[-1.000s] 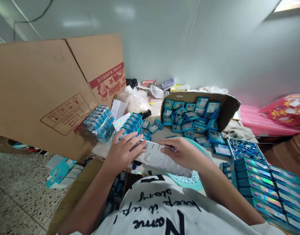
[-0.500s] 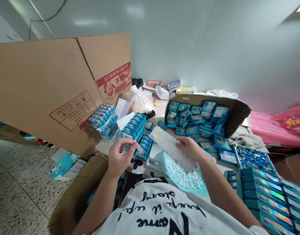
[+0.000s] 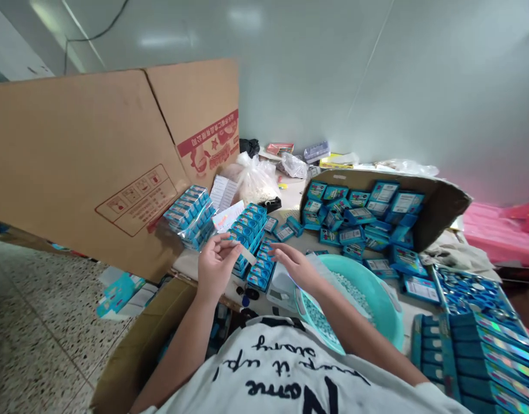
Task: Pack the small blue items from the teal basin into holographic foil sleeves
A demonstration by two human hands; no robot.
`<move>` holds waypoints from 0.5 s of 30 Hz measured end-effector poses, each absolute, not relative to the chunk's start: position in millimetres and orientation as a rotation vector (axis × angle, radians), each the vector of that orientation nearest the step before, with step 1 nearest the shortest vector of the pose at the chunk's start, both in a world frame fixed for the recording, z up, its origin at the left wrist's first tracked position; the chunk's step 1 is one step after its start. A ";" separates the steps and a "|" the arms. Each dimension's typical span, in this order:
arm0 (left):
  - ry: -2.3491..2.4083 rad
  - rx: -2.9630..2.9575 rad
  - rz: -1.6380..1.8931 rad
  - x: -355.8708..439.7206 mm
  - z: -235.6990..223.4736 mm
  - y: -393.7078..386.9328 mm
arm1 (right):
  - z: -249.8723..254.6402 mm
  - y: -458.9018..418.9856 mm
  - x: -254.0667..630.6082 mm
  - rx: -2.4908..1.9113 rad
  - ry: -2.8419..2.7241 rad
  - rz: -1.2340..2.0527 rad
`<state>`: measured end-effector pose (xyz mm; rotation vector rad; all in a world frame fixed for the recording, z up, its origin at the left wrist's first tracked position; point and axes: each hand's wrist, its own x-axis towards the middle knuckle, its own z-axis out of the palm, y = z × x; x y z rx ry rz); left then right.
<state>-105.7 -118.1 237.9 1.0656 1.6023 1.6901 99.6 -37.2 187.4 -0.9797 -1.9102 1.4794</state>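
Note:
My left hand (image 3: 216, 265) pinches a small white strip (image 3: 248, 253) between thumb and fingers, just in front of rows of small blue boxes (image 3: 248, 229). My right hand (image 3: 292, 263) is stretched out flat with fingers apart, its tips close to the strip, above more blue boxes (image 3: 259, 270). A pale sheet (image 3: 329, 275) lies under my right wrist on the teal basin (image 3: 376, 293). Small white pieces (image 3: 317, 315) fill the basin's bottom.
A big flattened carton (image 3: 96, 161) stands at the left. A cardboard box (image 3: 441, 198) lying on its side spills blue boxes. A wrapped pack of blue boxes (image 3: 189, 215), a plastic bag (image 3: 256, 179) and a tray of blue boxes (image 3: 484, 339) surround the basin.
My left hand peeled a small strip off the white sheet and lifted it. My right hand let the sheet drop onto the basin and reached left with open fingers.

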 end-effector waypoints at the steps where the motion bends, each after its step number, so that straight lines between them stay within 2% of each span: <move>1: 1.599 1.073 1.670 -110.4 237.9 -112.5 | 199.3 -37.4 85.7 -0.867 -1.802 1.581; 6: 1.588 1.114 1.581 -137.2 229.9 -80.7 | 219.2 -31.7 29.7 -0.808 -1.527 1.741; 11: 1.584 1.106 1.508 -155.6 205.6 -47.4 | 188.4 -13.4 1.3 -1.031 -1.398 1.655; 15: 1.734 1.321 1.419 -164.4 190.6 -30.9 | 164.6 -2.3 -6.3 -1.166 -1.384 1.651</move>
